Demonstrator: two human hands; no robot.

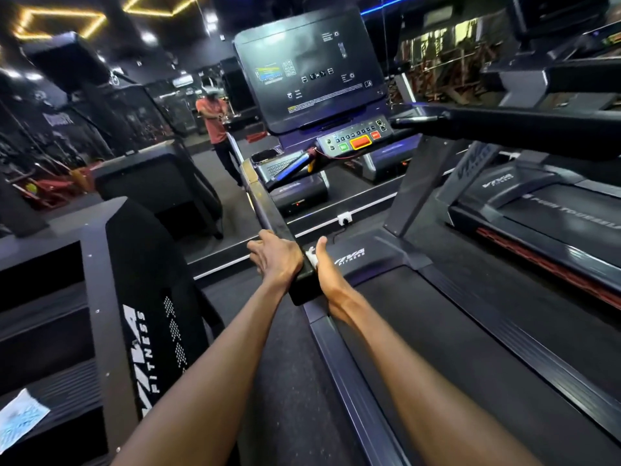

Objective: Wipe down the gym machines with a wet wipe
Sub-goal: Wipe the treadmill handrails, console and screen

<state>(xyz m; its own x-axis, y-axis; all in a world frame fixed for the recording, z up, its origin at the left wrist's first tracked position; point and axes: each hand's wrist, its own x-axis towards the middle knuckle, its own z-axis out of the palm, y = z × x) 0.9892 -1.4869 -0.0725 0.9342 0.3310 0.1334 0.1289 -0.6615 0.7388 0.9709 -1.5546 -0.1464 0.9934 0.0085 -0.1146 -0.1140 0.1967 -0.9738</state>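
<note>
A black treadmill's left handrail [268, 210] runs from the console [312, 72] down toward me. My left hand [275, 257] grips the rail near its lower end, fingers wrapped over the top. My right hand [324, 267] presses against the rail's right side, and a white wet wipe [311, 257] shows between its palm and the rail. Most of the wipe is hidden by the hand. The rail's end cap [304, 287] sits between my two wrists.
The treadmill belt [453, 331] stretches out on the right, with a second treadmill [554, 223] beyond it. A black Viva Fitness machine [141, 297] stands at left. A blue-white packet [20, 418] lies bottom left. A person in a red shirt [213, 119] stands far back.
</note>
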